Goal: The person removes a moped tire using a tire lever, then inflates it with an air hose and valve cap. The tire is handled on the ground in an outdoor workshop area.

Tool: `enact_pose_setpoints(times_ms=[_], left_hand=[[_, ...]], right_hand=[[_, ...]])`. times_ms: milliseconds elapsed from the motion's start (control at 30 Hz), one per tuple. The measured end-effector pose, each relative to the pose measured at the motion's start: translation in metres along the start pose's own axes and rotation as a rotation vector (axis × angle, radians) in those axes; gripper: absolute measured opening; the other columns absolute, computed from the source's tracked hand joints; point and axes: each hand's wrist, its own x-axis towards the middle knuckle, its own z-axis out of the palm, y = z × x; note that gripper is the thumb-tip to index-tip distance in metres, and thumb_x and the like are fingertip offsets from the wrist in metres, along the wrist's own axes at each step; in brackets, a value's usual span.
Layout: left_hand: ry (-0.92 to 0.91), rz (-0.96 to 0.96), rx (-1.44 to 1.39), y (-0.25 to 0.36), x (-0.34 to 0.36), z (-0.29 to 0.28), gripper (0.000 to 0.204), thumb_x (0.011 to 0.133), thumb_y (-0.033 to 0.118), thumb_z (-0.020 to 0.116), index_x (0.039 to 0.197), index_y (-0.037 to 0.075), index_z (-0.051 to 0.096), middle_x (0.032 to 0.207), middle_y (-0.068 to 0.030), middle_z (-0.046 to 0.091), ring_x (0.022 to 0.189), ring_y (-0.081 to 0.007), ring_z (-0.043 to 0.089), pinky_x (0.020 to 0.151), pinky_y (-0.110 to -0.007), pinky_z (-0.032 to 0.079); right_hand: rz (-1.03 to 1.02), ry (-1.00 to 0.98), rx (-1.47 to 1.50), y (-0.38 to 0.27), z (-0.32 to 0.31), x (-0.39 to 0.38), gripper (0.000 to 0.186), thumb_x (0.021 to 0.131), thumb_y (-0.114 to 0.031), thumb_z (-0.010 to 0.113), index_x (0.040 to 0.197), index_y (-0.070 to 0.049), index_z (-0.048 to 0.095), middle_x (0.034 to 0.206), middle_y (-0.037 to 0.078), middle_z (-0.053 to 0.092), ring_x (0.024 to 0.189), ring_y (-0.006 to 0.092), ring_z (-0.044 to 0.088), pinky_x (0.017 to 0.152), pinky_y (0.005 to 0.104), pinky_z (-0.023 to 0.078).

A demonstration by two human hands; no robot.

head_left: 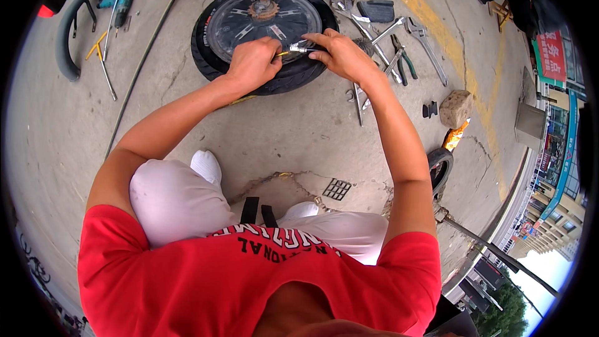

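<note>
I have open concrete (167,62) between the rod (145,56) and the wheel (265,22). Over the wheel's near edge, my left hand (256,59) pinches a thin yellow piece (284,53), my right hand (344,55) a silver tool (302,47); rightward, wrenches (427,47) crowd it.

We reach ahead with both arms bare: our left arm (175,117) and right arm (398,131) bend at the elbows and angle inward. Our left hand (253,63) is turned back upward, its fingers curled into a close pinch; our right hand (344,55), just beside it, points thumb and forefinger leftward, slightly parted.
</note>
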Motion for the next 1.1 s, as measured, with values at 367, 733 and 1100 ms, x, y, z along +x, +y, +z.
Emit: enact_pose_setpoints(times_ms=[367, 733, 1100], left_hand=[[-0.039, 0.071, -0.064, -0.003, 0.003, -0.002, 0.011, 0.078, 0.009, 0.065, 0.085, 0.001, 0.064, 0.083, -0.0144, 0.063, 0.075, -0.0339, 0.063, 0.065, -0.041, 0.049], [-0.051, 0.078, -0.132, -0.004, 0.006, -0.001, 0.01, 0.078, 0.005, 0.065, 0.087, 0.001, 0.063, 0.084, -0.0154, 0.063, 0.076, -0.0342, 0.063, 0.067, -0.042, 0.048], [-0.023, 0.055, -0.048, -0.001, 0.002, 0.0, 0.009, 0.079, 0.004, 0.064, 0.085, 0.002, 0.057, 0.082, -0.016, 0.061, 0.077, -0.0368, 0.061, 0.064, -0.044, 0.047]], right_hand=[[-0.142, -0.074, 0.006, 0.017, -0.001, 0.015, 0.031, 0.087, -0.011, 0.062, 0.117, -0.005, 0.063, 0.095, 0.017, 0.058, 0.089, 0.0354, 0.058, 0.076, 0.0422, 0.045], [-0.174, -0.022, 0.02, 0.019, 0.01, 0.016, 0.021, 0.086, -0.011, 0.062, 0.105, -0.001, 0.065, 0.091, 0.014, 0.06, 0.088, 0.0356, 0.059, 0.074, 0.0407, 0.046], [-0.176, -0.004, 0.04, 0.015, 0.022, 0.021, 0.024, 0.087, -0.012, 0.061, 0.109, -0.003, 0.064, 0.096, 0.015, 0.063, 0.092, 0.0362, 0.06, 0.077, 0.0416, 0.047]])
